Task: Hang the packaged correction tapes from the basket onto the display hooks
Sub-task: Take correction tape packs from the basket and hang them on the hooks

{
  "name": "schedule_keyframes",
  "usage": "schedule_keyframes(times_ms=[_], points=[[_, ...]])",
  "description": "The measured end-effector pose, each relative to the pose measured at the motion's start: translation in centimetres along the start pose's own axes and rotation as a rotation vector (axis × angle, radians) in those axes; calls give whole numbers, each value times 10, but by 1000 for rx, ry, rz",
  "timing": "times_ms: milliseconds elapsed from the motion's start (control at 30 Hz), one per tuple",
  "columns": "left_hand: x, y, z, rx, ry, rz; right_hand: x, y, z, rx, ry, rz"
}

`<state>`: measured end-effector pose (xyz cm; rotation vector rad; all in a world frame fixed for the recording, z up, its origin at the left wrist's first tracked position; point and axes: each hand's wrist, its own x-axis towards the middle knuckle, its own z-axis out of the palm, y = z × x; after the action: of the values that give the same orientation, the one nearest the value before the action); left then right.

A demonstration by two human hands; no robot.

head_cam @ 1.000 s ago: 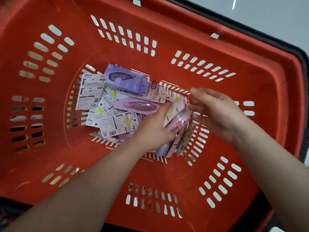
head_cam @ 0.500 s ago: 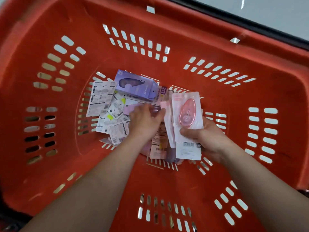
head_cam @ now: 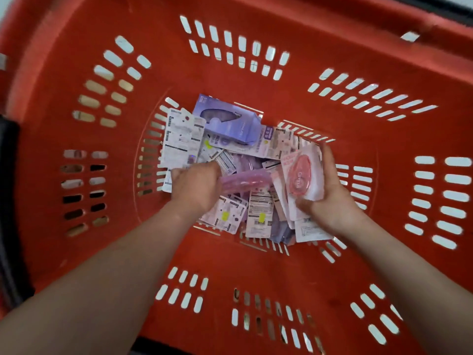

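In the middle of the red slotted plastic basket (head_cam: 76, 252), toward its left side, the left hand (head_cam: 195, 185) has its grip curled round a translucent lilac-pink blister pack (head_cam: 245, 181). This gathering step would likely go best if that pack is lifted clear of the loose heap of printed card-backed correction tapes (head_cam: 258, 213) on the basket's floor, hanging ends turned one way. Toward the basket's right, the right hand (head_cam: 332, 201) has its grip clasped on a white card pack (head_cam: 300, 179) showing a glossy pink oval tape under a clear bubble, stacked on several others.
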<state>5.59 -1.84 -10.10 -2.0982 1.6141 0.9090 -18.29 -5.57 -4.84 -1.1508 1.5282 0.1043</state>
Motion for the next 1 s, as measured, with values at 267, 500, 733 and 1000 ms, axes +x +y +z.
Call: schedule_keyframes(times_ms=[267,500,733,1000], points=[[5,-25,-33,-57,-74,228,9,13,6,-86,49,-99],[11,-27,-17,115,-373,291,12,15,10,-84,13,-164],[-10,-1,-2,15,-584,348,16,18,17,-115,-10,-135],[-18,2,17,192,-514,390,12,21,35,-122,-41,-77]])
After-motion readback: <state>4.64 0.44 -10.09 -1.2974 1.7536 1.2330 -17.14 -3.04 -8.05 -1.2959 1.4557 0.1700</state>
